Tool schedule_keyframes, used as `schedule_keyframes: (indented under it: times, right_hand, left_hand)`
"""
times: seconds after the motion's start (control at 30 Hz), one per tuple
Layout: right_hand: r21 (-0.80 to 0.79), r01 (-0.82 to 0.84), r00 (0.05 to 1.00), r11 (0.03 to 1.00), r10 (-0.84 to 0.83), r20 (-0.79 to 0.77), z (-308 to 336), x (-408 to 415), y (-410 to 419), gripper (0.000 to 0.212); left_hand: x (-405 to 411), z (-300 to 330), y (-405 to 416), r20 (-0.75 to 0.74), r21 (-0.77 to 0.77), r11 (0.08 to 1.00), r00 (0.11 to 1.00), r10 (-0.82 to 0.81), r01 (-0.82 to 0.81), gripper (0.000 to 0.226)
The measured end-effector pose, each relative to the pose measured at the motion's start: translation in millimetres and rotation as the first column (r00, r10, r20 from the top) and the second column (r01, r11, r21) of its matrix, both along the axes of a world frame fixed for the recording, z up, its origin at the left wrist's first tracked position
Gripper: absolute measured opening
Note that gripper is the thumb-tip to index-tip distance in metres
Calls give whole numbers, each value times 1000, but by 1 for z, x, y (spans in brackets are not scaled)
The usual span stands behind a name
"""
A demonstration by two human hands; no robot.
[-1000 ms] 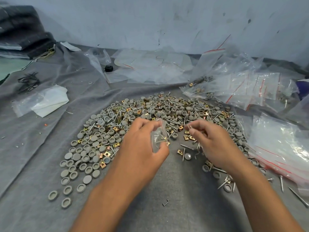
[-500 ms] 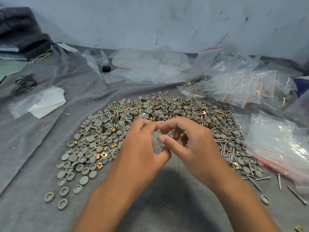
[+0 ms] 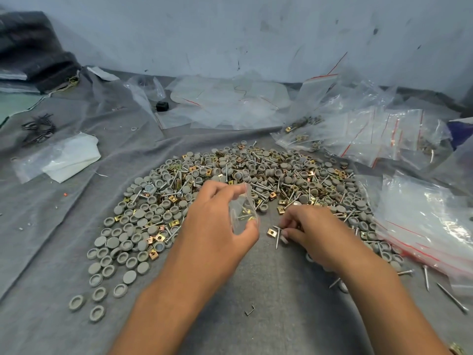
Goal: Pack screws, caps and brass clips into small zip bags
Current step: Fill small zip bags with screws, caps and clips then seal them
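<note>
A wide pile of grey caps, screws and brass clips (image 3: 230, 180) covers the grey cloth. My left hand (image 3: 217, 226) holds a small clear zip bag (image 3: 242, 213) upright over the pile's near edge; a screw and some brass show inside it. My right hand (image 3: 312, 231) is lowered to the cloth just right of the bag. Its fingertips are curled at a screw (image 3: 277, 237) beside a loose brass clip (image 3: 271, 232).
Filled and empty zip bags with red strips (image 3: 371, 134) lie heaped at the right and back. More clear plastic (image 3: 422, 221) lies at the right edge, with loose screws (image 3: 426, 278) near it. A white bag (image 3: 69, 160) and black clips (image 3: 38, 126) lie at the left.
My right hand left the bag's mouth and dropped right to the cloth, onto a screw beside a brass clip. The left hand kept the bag held up.
</note>
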State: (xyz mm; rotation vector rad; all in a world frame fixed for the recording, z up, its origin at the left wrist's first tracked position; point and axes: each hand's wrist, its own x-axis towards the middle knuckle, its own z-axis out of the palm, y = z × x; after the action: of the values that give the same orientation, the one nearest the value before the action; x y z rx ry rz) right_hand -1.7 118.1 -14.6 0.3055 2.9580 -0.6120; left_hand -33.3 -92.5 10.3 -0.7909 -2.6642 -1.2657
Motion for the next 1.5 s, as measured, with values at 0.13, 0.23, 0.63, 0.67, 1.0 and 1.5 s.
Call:
schedule_keyframes:
  times: [0.13, 0.23, 0.63, 0.67, 1.0, 1.5]
  right_hand:
    - [-8, 51, 997, 999, -52, -58, 0, 0, -2, 3]
    - [-35, 84, 990, 996, -88, -109, 0, 0, -11, 10]
    - [-172, 87, 977, 981, -118, -176, 1, -3, -18, 5]
    - [-156, 81, 973, 984, -112, -202, 3, -3, -16, 6]
    - [-79, -31, 970, 996, 11, -241, -6, -10, -44, 11]
    - [95, -4, 974, 995, 26, -226, -5, 3, -78, 11]
  left_hand:
    - [0, 0, -1, -2, 1, 1000, 1000, 3, -3, 60]
    - [1, 0, 0, -7, -4, 1000, 1000, 5, -5, 60]
    - [0, 0, -3, -5, -4, 1000, 1000, 9, -9, 57]
    - [0, 0, -2, -4, -2, 1000, 1000, 8, -8, 57]
    - [-5, 2, -8, -18, 3, 999, 999, 34, -34, 54]
    - [-6, 1, -10, -30, -8, 999, 999, 38, -38, 55]
